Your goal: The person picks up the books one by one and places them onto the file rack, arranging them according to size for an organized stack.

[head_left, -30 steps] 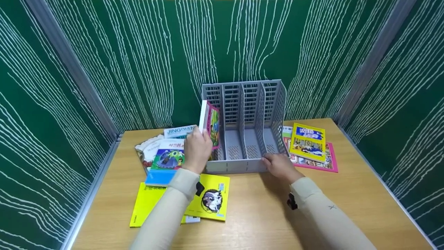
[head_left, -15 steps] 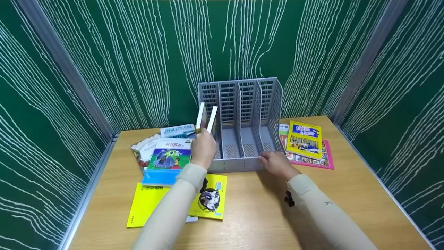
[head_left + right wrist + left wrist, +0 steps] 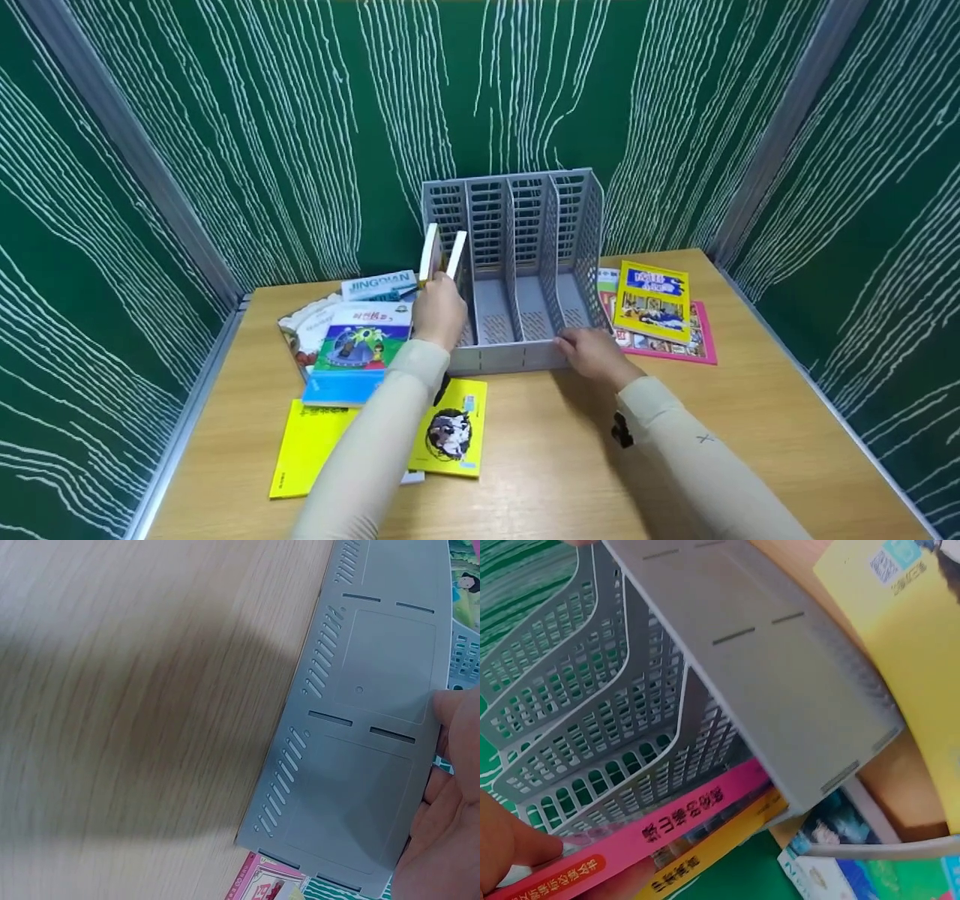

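Note:
A grey four-slot file rack [image 3: 502, 358] stands at the back of the table. Two thin books lean apart in its leftmost slot, white page edges up. My left hand [image 3: 440, 311] pinches the right one, a pink-spined book [image 3: 652, 834], between thumb and finger; the finger reaches into the gap between the two. Beside it sits the yellow-spined book [image 3: 718, 853], its lower end inside the rack's front lip. My right hand [image 3: 596, 352] grips the rack's front edge near the right end, fingers curled over the lip in the right wrist view.
Left of the rack lies a pile with a blue-green picture book [image 3: 358, 352] and a JINGDIAN book [image 3: 379, 286]. Yellow books [image 3: 452, 427] lie in front. To the right, a yellow book [image 3: 652, 300] overlaps a pink-edged one [image 3: 705, 337]. Green walls [image 3: 390, 112] enclose the table.
One second ago the books stood together with a pink cover showing; now they are spread apart and turned edge-on, sitting in the left slot. The right hand keeps its hold on the rack.

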Motion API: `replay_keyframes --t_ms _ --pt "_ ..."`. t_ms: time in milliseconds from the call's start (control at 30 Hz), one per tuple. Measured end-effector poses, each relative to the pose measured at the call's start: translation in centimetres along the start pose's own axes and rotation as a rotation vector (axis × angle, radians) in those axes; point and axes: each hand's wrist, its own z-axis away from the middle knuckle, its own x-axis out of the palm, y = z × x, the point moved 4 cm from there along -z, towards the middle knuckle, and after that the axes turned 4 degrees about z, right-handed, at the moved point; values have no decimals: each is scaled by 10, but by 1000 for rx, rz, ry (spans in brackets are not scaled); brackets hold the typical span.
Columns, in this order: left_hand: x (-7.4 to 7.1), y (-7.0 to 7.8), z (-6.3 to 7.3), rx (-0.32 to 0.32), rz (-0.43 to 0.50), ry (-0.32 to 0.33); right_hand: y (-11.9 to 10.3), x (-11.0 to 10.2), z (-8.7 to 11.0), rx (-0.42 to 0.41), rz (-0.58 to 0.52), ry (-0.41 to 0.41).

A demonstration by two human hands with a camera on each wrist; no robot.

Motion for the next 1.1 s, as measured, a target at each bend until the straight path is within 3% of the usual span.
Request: replay_keyframes --t_ms 233,433,600,733,833,933,1100 --pt "-1 4 -3 -18 -39 -19 0 -1 1 -23 10 6" --pt "3 12 -2 43 -103 8 2 -2 2 -10 -4 -3" --pt "5 19 -4 171 -224 71 2 -1 1 -6 12 14" --pt "6 20 -6 323 -409 220 2 0 0 31 -19 -11" --pt "7 21 -8 395 -535 310 3 0 0 53 -49 -39" --pt "8 22 -11 439 -611 306 4 -1 0 63 -62 -53" --pt "5 22 -13 451 -662 221 4 0 1 70 -82 -58"
